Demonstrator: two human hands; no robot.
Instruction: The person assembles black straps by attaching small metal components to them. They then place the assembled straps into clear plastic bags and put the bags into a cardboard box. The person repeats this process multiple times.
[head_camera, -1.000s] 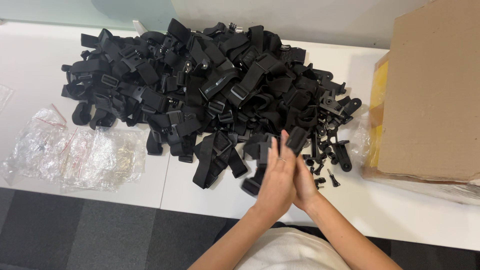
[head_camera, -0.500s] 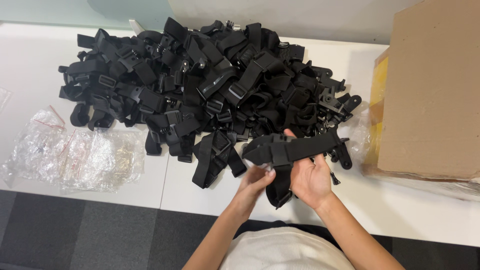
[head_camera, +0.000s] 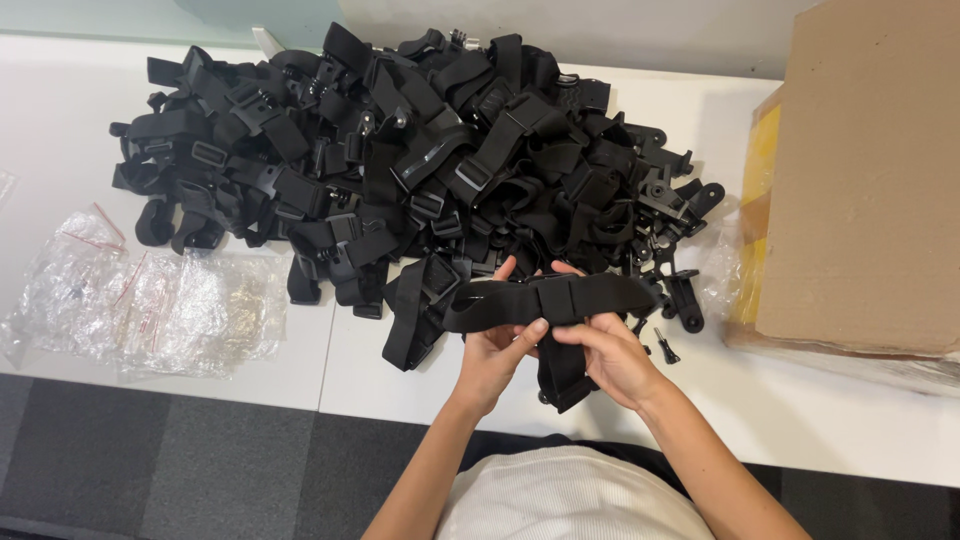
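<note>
A white tabletop (head_camera: 250, 385) is seen from above, with dark carpet tiles along its near edge. Its far half is covered by a large heap of black straps and buckles (head_camera: 400, 170). Crumpled clear plastic bags (head_camera: 150, 305) lie at the near left, and a brown cardboard box (head_camera: 870, 180) stands at the right. A few small black screws and mounts (head_camera: 675, 300) are scattered just beside the heap's right edge.

One black strap (head_camera: 550, 300) is held up at the near edge of the heap, its long axis running left to right, with a tail hanging down towards the person. It is gripped from below by both hands: the left hand (head_camera: 495, 350) has its fingers curled around the left part, and the right hand (head_camera: 610, 355) is closed over the middle, thumb on top. Both hands are equally near, touching each other at the strap.
</note>
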